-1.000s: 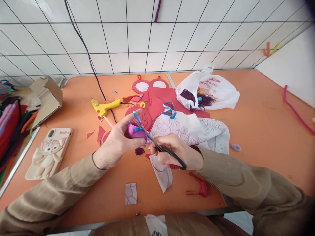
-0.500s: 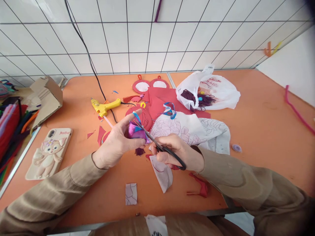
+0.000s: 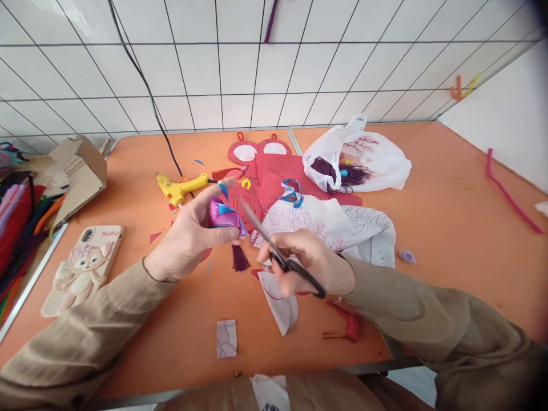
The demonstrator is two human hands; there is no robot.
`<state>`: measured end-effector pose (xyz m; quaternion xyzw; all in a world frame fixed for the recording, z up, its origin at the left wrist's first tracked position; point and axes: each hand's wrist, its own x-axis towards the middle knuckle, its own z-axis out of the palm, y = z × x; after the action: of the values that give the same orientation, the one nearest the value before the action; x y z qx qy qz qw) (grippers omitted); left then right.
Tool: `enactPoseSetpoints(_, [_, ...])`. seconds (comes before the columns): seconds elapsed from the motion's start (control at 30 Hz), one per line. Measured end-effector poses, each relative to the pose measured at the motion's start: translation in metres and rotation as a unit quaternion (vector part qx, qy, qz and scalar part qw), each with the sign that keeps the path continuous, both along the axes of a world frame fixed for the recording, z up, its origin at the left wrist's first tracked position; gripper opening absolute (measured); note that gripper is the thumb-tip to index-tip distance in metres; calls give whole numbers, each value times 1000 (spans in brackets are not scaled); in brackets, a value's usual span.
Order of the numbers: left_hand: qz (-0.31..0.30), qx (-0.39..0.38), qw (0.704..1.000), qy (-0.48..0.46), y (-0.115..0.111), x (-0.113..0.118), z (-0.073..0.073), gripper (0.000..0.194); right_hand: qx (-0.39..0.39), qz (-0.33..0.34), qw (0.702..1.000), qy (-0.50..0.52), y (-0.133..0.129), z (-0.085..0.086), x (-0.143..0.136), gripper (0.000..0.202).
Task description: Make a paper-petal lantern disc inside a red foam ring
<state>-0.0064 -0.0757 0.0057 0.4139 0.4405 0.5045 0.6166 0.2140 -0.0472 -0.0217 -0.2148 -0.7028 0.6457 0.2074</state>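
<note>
My left hand (image 3: 184, 237) is closed on a shiny purple craft piece with blue strips (image 3: 226, 217), held between thumb and fingers above the table. A dark purple tassel (image 3: 240, 259) shows just below it; I cannot tell whether the two are joined. In my right hand (image 3: 319, 260) is a pair of black-handled scissors (image 3: 260, 228), its blades blurred and pointing up-left, a little apart from the purple piece. Under the hands lie red sheets (image 3: 278, 171) and a white cloth with line drawings (image 3: 325, 220). A thin blue scrap (image 3: 209, 269) lies below my left hand.
A yellow glue gun (image 3: 184, 187) with a black cord lies behind my left hand. To the left are a phone in a cartoon case (image 3: 85, 262) and a bent cardboard piece (image 3: 81, 177). A white plastic bag (image 3: 381, 162) with purple threads stands at the back right.
My left hand has drawn the purple piece left, away from the scissors. The blades, earlier at its blue strip, are now clear of it. A blue scrap now shows on the table.
</note>
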Motion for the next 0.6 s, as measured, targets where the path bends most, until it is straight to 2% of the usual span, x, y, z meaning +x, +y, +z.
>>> enactPoseSetpoints(0.1, [-58,42,997,20,6,-14,10,88,104,78,988,-82,-2,4,0,50])
enactPoseSetpoints(0.17, [-103,56,993,32,11,-24,15,89,194,109,961,-163,-4,8,-1,38])
enactPoseSetpoints(0.27, [-154,67,984,55,17,-39,15,91,333,147,884,-293,-9,15,-4,22])
enactPoseSetpoints(0.33, [-183,60,979,63,20,-46,13,89,417,161,817,-365,-13,20,-6,20])
enactPoseSetpoints(0.4, [-203,53,976,57,20,-48,12,87,470,166,764,-410,-18,22,-8,21])
enactPoseSetpoints(0.47, [-218,47,974,45,19,-47,14,85,488,172,744,-423,-24,23,-8,20])
enactPoseSetpoints(0.6, [-234,39,971,29,15,-39,20,83,498,170,740,-419,-31,21,-8,18])
